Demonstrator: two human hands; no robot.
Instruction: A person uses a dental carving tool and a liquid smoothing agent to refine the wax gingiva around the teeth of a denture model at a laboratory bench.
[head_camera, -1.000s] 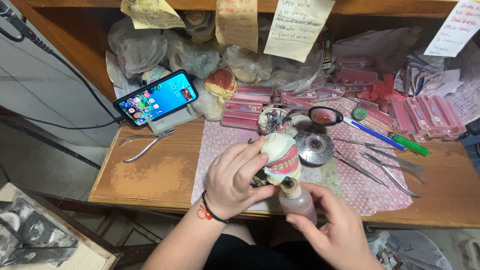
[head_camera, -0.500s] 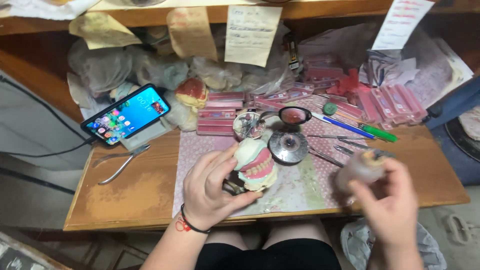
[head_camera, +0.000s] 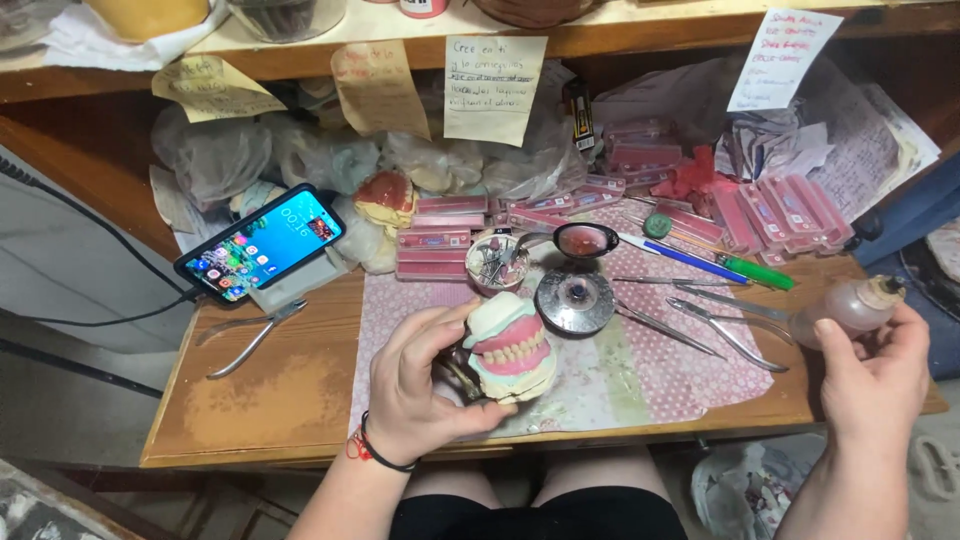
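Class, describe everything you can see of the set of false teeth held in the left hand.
The set of false teeth shows two rows of pale teeth in pink gums, closed together, fixed between whitish plaster-like blocks above and below. A dark metal frame shows at its left side. It is tilted, teeth facing right and slightly toward the camera. The left hand holds it just above the patterned cloth near the desk's front edge, thumb on the top block, fingers beneath. Nothing else visibly touches it.

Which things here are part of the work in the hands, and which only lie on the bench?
In use: denture model in left hand; small squeeze bottle in right hand.

Lying about: phone, pliers, metal instruments, green pen, pink tooth strips.
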